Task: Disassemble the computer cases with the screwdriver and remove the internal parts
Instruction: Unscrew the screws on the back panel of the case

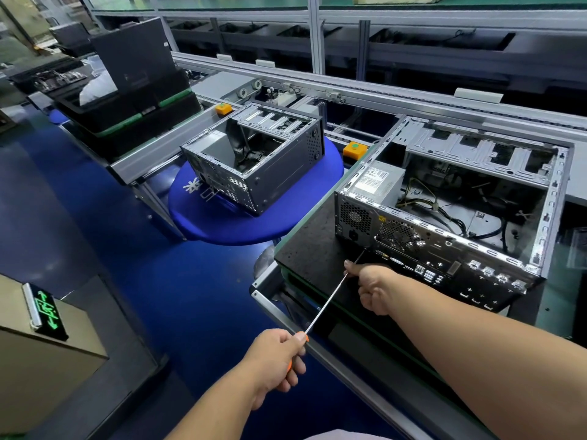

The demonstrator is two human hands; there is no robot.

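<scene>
Case [444, 223]: on desk [305, 249], rear panel facing the person.
Screwdriver [333, 296]: long axis runs up-right; tip at rear panel below PSU [378, 182].
Right hand [374, 289]: nearer the case; grip pinches shaft.
Left hand [276, 360]: grip closed round handle.

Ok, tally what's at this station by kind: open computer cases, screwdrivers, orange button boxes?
Open computer cases: 2, the near case and the far case
Screwdrivers: 1, the long screwdriver
Orange button boxes: 2, the near box and the far box
Total: 5
</scene>
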